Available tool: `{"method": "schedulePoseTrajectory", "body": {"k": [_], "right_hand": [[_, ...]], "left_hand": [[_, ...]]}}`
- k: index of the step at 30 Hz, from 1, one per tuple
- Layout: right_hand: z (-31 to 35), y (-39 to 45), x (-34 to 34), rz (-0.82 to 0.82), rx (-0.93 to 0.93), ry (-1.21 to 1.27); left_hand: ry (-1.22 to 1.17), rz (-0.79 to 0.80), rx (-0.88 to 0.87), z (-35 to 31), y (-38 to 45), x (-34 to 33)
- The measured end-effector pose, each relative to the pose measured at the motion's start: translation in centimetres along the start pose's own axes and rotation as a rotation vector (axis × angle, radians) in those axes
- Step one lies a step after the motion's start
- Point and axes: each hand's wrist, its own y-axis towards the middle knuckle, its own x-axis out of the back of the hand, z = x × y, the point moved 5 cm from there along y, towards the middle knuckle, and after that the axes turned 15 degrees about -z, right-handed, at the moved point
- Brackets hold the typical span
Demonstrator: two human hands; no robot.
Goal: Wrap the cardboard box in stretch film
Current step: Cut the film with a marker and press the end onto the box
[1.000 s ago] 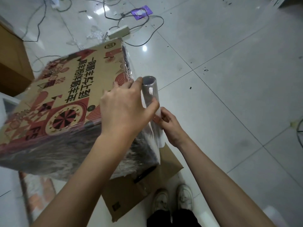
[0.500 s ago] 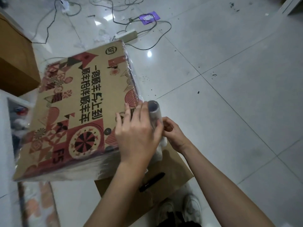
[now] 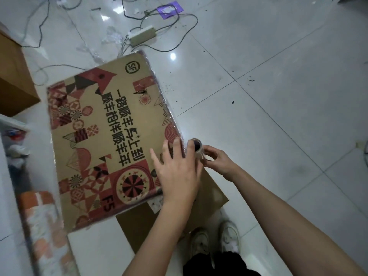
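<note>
Pale glossy floor tiles (image 3: 278, 96) with thin dark grout lines fill the view, and one printed box (image 3: 103, 140) lies flat on them, its broad red-and-black patterned face turned up. Clear film (image 3: 167, 104) clings along the box's right edge, wrinkled and shiny. One film roll (image 3: 196, 145) stands on end just beside the box's near right corner, its dark core showing from above.

Two hands work at that corner. The left hand (image 3: 177, 168) lies on the box's top face with fingers spread and fairly straight, its thumb side against the roll. The right hand (image 3: 217, 159) reaches in from the right of the box and its fingers curl round the roll, pinching it from the far side.

One flat cardboard sheet (image 3: 211, 198) lies on the floor under the box's near right corner, sticking out toward two white shoes (image 3: 215, 240) below. Beyond the box's far end sit one power strip (image 3: 142, 35), several loose dark cables (image 3: 179, 26) and one purple scrap (image 3: 169, 9). Left of the box stands one plain brown carton (image 3: 14, 76), partly out of view. Near the box's left near corner lies a blurred orange-and-white bundle (image 3: 43, 226); I cannot tell what it is.
</note>
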Motion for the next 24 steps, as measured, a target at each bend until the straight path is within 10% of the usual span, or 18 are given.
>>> {"method": "schedulePoseTrajectory", "body": {"k": [17,24], "right_hand": [[-1.2,1.9,4.0,-0.024,-0.018,0.073],[-1.7,2.0,3.7,-0.024,-0.064,0.11]], "left_hand": [[-0.171,0.056,-0.604,-4.0,6.5,-2.4],[-0.246,0.301,-0.511,-4.6,7.6,-5.3]]}}
